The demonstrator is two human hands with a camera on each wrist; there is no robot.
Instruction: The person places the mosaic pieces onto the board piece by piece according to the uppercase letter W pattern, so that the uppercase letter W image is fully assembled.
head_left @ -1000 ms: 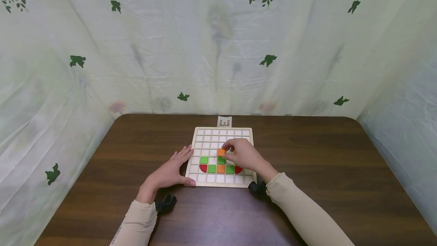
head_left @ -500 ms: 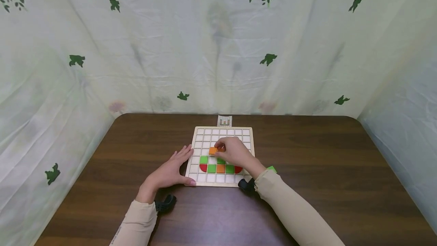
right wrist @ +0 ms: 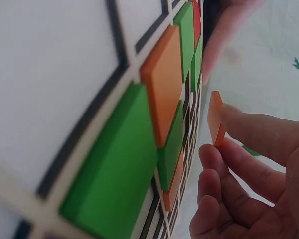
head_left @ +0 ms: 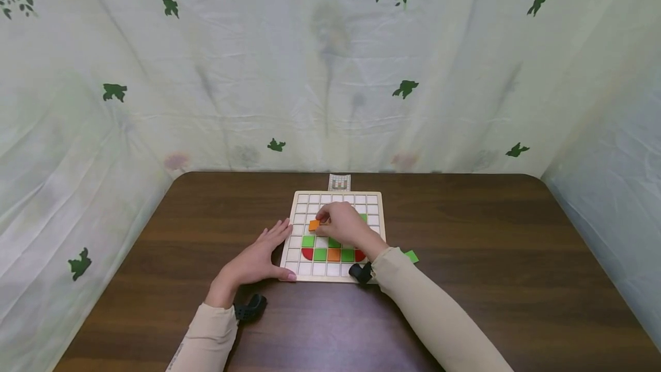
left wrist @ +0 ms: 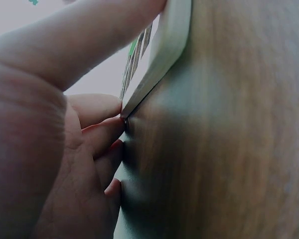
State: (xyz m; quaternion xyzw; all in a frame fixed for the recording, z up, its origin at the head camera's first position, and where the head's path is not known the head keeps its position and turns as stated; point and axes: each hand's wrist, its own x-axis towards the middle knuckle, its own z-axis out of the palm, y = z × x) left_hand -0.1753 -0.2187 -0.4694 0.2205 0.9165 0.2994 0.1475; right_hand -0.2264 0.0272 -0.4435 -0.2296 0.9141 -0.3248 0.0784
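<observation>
My right hand (head_left: 345,224) hovers over a white gridded board (head_left: 289,269) and pinches an orange square tile (head_left: 314,225) between thumb and forefinger. In the right wrist view that orange tile (right wrist: 216,118) is held edge-on, apart from the board. On the lower rows lie green squares (head_left: 320,255), an orange square (head_left: 333,255) and red rounded tiles (head_left: 307,254). The right wrist view also shows a second orange tile (right wrist: 174,181) on the board, beyond a green one. My left hand (head_left: 256,257) rests along the board's left edge, fingers extended, thumb at the front corner.
A small printed card (head_left: 339,182) lies behind the board. Near my right sleeve, a green tile (head_left: 411,256) sits on the brown table (head_left: 490,257). Another green tile (head_left: 364,217) shows on the board's right side. A patterned curtain (head_left: 289,73) hangs behind.
My right hand has moved left across the board with the orange tile. The green tiles at the board's right side and by my sleeve have come into sight. My left hand stays put.
</observation>
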